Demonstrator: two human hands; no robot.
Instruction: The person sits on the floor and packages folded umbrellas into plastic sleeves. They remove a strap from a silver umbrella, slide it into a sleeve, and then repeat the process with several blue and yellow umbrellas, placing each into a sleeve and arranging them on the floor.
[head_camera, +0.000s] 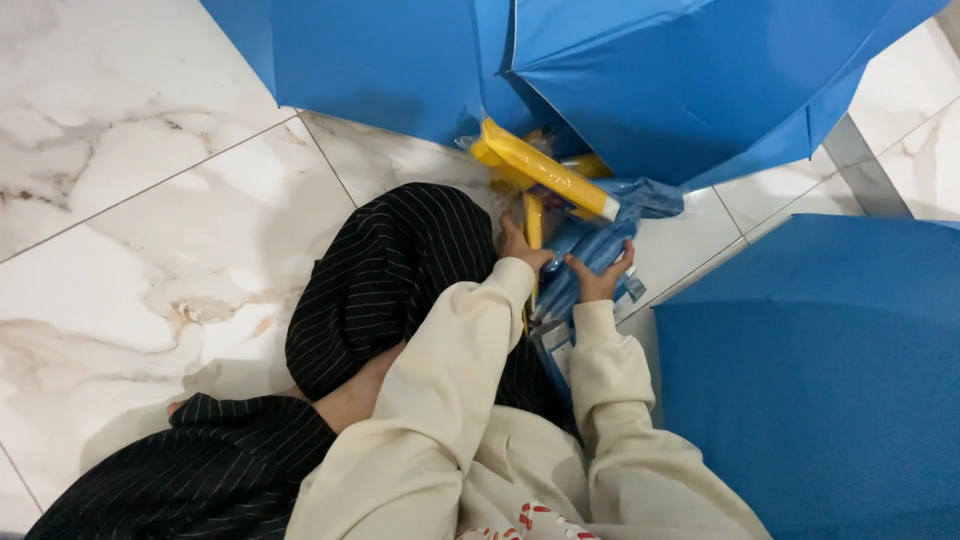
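I sit on a marble floor with my legs in black striped trousers (390, 270). My left hand (520, 248) grips a yellow umbrella handle part (533, 222) beside my knee. My right hand (603, 276) is closed on folded blue umbrella fabric (590, 250). A yellow bar-shaped umbrella handle (545, 172) lies just above both hands, partly under an open blue umbrella canopy (600, 70). Both arms wear cream sleeves.
A second open blue umbrella (820, 370) covers the floor at the right. White marble tiles (140, 200) stretch to the left. A strip of grey tile joint (860, 160) shows at the upper right.
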